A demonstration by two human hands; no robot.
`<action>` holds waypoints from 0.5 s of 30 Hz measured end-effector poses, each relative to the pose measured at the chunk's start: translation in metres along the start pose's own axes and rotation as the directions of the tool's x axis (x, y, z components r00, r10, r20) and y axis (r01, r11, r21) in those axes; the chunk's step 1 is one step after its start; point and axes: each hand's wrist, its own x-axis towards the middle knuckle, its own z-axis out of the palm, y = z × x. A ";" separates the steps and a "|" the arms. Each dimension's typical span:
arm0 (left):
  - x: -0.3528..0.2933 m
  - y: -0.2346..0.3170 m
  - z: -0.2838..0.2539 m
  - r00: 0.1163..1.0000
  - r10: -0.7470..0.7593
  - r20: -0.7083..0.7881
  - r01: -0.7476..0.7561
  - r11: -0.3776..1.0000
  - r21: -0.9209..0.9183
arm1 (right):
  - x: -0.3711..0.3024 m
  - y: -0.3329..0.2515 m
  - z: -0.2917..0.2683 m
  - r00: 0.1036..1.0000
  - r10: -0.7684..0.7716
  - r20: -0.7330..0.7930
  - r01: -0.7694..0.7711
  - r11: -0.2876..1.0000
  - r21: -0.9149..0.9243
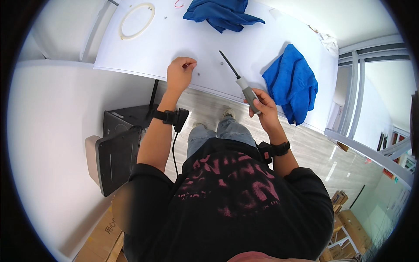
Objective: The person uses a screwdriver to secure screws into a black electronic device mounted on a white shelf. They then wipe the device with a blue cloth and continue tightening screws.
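My right hand (pixel 264 107) is closed round the grey handle of a screwdriver (pixel 247 91), near the table's front edge. Its dark shaft points up and to the left over the white table (pixel 144 54). My left hand (pixel 180 75) is over the front edge with its fingers curled in a pinch; what they hold, if anything, is too small to make out. Between the hands lie two tiny screw-like metal pieces (pixel 221 63), one of them close to my left hand. A blue cloth (pixel 291 81) lies crumpled to the right of my right hand.
A second blue cloth (pixel 222 14) is bunched at the far side. A pale ring (pixel 121 28) rests at the far left, with a red curved piece (pixel 179 4) nearby. Below the table's left end stand a black box (pixel 120 118) and a chair (pixel 117 159). Metal framing (pixel 355 94) rises at the right.
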 end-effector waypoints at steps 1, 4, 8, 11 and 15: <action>0.001 -0.002 -0.002 0.999 -0.034 -0.020 0.032 0.997 -0.071 | 0.001 0.001 0.000 1.000 0.001 0.004 -0.001 1.000 0.005; 0.003 0.000 -0.009 0.978 -0.201 -0.060 0.171 0.931 -0.322 | 0.002 -0.002 0.002 1.000 0.006 0.022 -0.006 1.000 -0.019; -0.008 0.007 -0.034 0.930 -0.369 0.008 0.303 0.752 -0.585 | 0.009 -0.009 0.012 0.994 0.049 0.093 -0.041 0.995 -0.086; -0.032 0.002 -0.057 0.859 -0.501 0.102 0.335 0.401 -0.853 | 0.021 -0.014 0.036 0.985 0.080 0.150 -0.056 0.985 -0.160; -0.069 -0.007 -0.089 0.817 -0.547 0.183 0.266 0.074 -0.961 | 0.038 -0.004 0.070 0.943 0.181 0.278 -0.119 0.967 -0.225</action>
